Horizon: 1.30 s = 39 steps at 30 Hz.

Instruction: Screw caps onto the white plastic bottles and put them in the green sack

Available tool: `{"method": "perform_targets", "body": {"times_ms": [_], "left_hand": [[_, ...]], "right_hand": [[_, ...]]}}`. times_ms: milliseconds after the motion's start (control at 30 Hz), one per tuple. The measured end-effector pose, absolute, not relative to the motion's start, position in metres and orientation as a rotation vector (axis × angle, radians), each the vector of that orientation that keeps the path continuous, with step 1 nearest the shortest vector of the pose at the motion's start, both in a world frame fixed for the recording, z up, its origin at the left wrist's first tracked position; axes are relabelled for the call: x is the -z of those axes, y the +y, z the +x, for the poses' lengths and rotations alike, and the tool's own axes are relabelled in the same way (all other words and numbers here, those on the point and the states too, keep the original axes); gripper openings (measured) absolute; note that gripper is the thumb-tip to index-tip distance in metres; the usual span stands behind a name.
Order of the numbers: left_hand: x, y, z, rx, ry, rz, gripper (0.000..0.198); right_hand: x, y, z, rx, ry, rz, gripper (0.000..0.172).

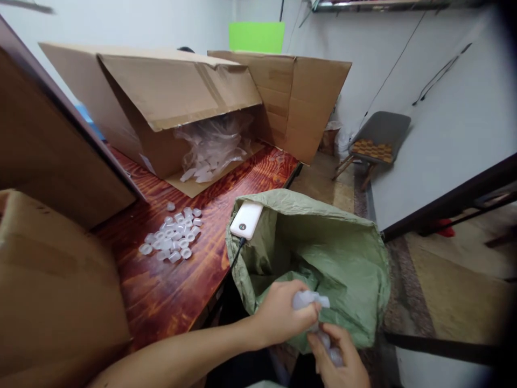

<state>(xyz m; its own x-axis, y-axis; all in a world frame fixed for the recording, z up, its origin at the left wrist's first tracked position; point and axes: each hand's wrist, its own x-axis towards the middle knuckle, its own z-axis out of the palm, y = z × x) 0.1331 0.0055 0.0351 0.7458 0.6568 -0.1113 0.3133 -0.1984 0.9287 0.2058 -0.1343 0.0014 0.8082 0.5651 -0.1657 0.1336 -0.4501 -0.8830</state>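
Observation:
My left hand (278, 313) is closed around a translucent white plastic piece (310, 299) with a short stub pointing right. Just below it, my right hand (344, 360) has its fingers closed on more translucent plastic (334, 355), which looks like small caps. The two hands almost meet, and I cannot tell whether their pieces are joined. Both are over the near side of a wide-mouthed green woven sack (343, 253). On the red-brown wooden table (210, 210) lies a pile of small translucent plastic caps (173, 235), left of the sack.
A cardboard box (181, 89) lies open toward me, with a clear bag of plastic pieces (214, 148) inside. More cardboard (56, 269) stands at the left. A white power bank (246, 218) with a black cable rests on the sack's rim. A grey chair (382, 134) stands by the wall.

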Motion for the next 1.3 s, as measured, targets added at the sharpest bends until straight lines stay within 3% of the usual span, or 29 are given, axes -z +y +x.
{"method": "perform_targets", "body": {"times_ms": [367,633,900,1100,1200,1300], "left_hand": [[-0.025,0.031,0.136,-0.291,0.808,1.776,0.027],[-0.025,0.046,0.141,-0.274,0.865,1.724,0.035],[-0.028,0.045,0.141,-0.243,0.866,1.744,0.034],[-0.024,0.05,0.14,-0.129,0.827,1.632,0.038],[-0.024,0.048,0.139,-0.15,0.799,1.682,0.038],[-0.024,0.044,0.137,-0.18,0.742,1.81,0.037]], "right_hand": [[0.013,-0.116,0.213,-0.483,-0.811,-2.111,0.05],[-0.004,-0.103,0.218,-0.112,-1.159,-2.056,0.027],[-0.004,-0.104,0.228,-0.529,-1.056,-2.077,0.035],[-0.008,-0.104,0.226,-0.359,-1.277,-1.912,0.019],[-0.009,-0.106,0.223,-0.408,-1.209,-1.999,0.026],[-0.004,-0.11,0.221,-0.564,-1.14,-2.117,0.049]]}}
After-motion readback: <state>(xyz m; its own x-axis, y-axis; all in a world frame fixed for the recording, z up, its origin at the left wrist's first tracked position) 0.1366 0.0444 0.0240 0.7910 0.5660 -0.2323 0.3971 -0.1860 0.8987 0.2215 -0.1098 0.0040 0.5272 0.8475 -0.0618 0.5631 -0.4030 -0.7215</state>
